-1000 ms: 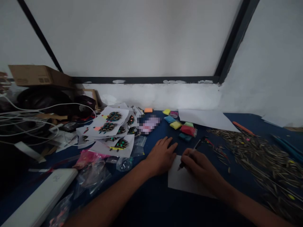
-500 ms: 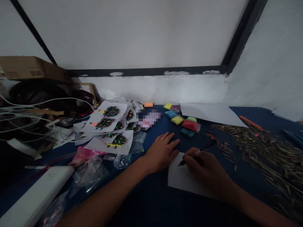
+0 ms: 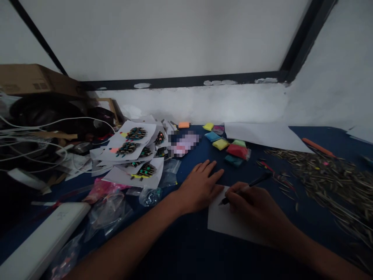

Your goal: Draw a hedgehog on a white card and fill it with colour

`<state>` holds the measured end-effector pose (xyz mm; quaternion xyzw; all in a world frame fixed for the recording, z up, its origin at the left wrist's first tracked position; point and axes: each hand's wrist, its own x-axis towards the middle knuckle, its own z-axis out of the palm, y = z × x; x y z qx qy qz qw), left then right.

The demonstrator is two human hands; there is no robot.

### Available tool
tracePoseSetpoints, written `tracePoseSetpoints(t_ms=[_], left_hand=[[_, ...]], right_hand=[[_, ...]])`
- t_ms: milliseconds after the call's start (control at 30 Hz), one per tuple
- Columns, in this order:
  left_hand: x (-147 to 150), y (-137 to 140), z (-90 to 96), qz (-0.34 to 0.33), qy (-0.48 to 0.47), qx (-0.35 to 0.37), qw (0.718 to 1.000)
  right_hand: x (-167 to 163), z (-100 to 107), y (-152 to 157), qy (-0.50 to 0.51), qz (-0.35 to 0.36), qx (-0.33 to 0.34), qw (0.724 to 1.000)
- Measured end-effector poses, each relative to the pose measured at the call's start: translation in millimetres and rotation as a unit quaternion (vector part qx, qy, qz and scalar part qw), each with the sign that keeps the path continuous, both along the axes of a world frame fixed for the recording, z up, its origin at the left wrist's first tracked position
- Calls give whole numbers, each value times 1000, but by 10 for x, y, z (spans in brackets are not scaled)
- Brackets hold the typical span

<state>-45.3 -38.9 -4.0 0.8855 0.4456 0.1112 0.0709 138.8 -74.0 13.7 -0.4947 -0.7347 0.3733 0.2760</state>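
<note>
Right fingers (image 3: 233, 190) round pen (image 3: 258, 180), pinkish pieces (image 3: 66, 261) in clear bag (image 3: 72, 245)

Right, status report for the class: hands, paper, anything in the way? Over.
Right hand holds pen over paper. Left hand spread at paper's edge. Paper partly hidden by right hand. Seeds and coloured packets lie off the paper.

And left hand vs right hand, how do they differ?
Left hand lies palm-down, fingers extended; right hand is curled. Left hand grips nothing visible; right hand grips a pen. Left hand sits at the small sheet's left edge; right hand is over it. Both are bare.
</note>
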Motion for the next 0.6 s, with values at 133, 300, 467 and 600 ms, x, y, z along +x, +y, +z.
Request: tracePoseSetpoints(t_ms=[133, 300, 467, 600], left_hand=[[-2, 6, 4, -1, 3, -8, 1000], [-5, 8, 3, -7, 1, -9, 1000], [-2, 1, 7, -7, 4, -6, 1000], [3, -6, 24, -3, 6, -8, 1000]], right_hand=[[-5, 4, 1, -1, -1, -6, 1000], [-14, 21, -11, -7, 4, -13, 1000], [-27, 44, -9, -12, 0, -24, 1000], [-14, 30, -1, -19, -2, -16, 1000]])
